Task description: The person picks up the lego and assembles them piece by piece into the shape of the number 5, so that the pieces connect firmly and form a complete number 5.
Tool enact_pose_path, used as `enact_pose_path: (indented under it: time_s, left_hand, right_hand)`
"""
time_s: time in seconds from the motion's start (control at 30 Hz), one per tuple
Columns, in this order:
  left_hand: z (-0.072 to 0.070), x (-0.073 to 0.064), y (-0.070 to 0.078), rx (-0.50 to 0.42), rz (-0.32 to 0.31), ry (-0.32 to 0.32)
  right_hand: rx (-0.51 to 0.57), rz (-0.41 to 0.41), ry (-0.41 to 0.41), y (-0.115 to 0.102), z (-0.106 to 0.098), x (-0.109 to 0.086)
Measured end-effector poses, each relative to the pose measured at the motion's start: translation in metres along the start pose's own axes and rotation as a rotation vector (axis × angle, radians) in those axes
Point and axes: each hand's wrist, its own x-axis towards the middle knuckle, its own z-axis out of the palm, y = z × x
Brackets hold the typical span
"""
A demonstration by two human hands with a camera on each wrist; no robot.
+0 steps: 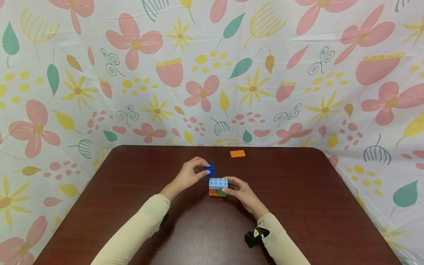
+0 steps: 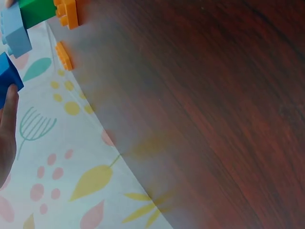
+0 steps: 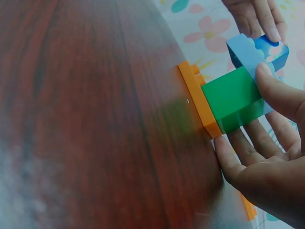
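Between thumb and fingers, my left hand (image 1: 189, 173) pinches a dark blue toy brick (image 1: 210, 170), held up just behind and left of a small brick stack. The stack has a flat orange brick (image 3: 196, 98) at the bottom on the table. A green brick (image 3: 232, 99) stands on its right part, leaving studs bare at the left. On top lies a light blue brick (image 1: 218, 182) with its studs up, overhanging to the left. My right hand (image 1: 246, 194) grips the stack from the right, thumb at the light blue brick and fingers behind the green one.
A second flat orange brick (image 1: 237, 154) lies near the far edge of the dark wooden table (image 1: 298, 206). Behind the table hangs a flower-patterned cloth (image 1: 205, 55). A black wrist camera (image 1: 252, 238) sits at the right sleeve.
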Motion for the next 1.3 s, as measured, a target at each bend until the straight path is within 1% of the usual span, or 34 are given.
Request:
enact_pose_path:
  time_s: [0.1,0.2,0.5,0.7,0.8,0.93,1.13,1.3]
  left_hand:
    - [0.0,-0.003,0.003,-0.01,0.012,-0.012]
    - [0.0,-0.004,0.005,-0.011,0.012,-0.027]
    - [0.001,-0.011,0.013,-0.036,0.01,-0.102]
    - [-0.001,-0.013,0.012,-0.027,0.032,-0.127]
    - [-0.001,-0.014,0.01,-0.026,0.039,-0.134]
    - [0.001,-0.015,0.011,-0.015,0.036,-0.127]
    - [0.003,-0.015,0.013,-0.025,0.046,-0.118]
    - [0.002,-0.014,0.012,-0.03,0.044,-0.134]
  right_hand:
    - [-0.007,0.003,0.005,0.006,-0.001,0.003]
    - [-0.012,-0.004,0.006,0.006,0.0,0.003]
    - [-0.013,-0.006,-0.002,0.008,0.0,0.002]
    - [-0.013,-0.009,-0.006,0.007,-0.001,0.003]
    - [-0.015,-0.014,-0.01,0.006,-0.001,0.003]
    - [-0.016,-0.014,-0.009,0.006,-0.001,0.002]
    - [-0.016,-0.013,-0.009,0.005,-0.002,0.002]
    - [-0.017,-0.007,-0.004,0.006,-0.002,0.003]
